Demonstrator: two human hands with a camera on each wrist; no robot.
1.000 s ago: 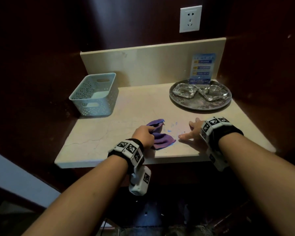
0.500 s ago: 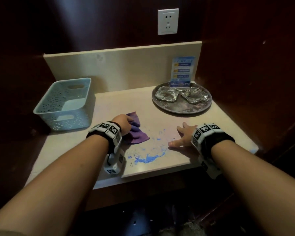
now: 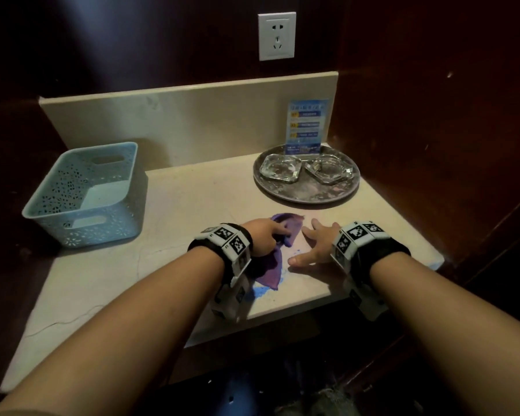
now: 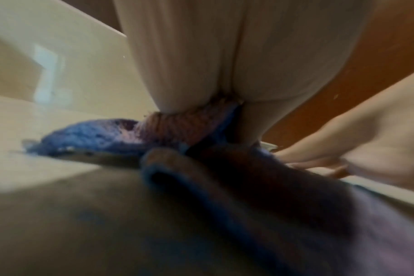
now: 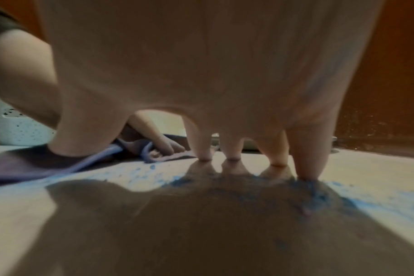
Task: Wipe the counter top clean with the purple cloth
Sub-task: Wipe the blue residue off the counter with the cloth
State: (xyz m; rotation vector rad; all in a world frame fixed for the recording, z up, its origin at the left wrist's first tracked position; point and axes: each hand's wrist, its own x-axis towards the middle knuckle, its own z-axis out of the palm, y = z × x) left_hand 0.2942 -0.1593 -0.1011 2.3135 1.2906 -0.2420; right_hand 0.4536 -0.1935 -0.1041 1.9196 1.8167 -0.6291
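Observation:
The purple cloth (image 3: 291, 223) lies bunched on the beige counter top (image 3: 192, 205) near its front edge. My left hand (image 3: 263, 238) grips it, fingers curled into the folds (image 4: 95, 136), and presses it down. A blue powdery smear (image 3: 263, 291) shows at the cloth's near end, with specks beside it. My right hand (image 3: 315, 244) rests just right of the cloth, fingers spread, fingertips (image 5: 234, 155) on the counter amid the blue smear (image 5: 378, 196). From the right wrist, the cloth (image 5: 24, 166) lies to the left.
A light blue perforated basket (image 3: 81, 193) stands at the back left. A round metal tray (image 3: 306, 199) with two glass ashtrays (image 3: 279, 169) and a blue sign card (image 3: 306, 127) sits at the back right. Dark wood walls enclose the counter; a backsplash runs behind.
My left hand slid the cloth left, then back right until it sits beside my right hand, covering part of the blue smear. The right hand has stayed in place.

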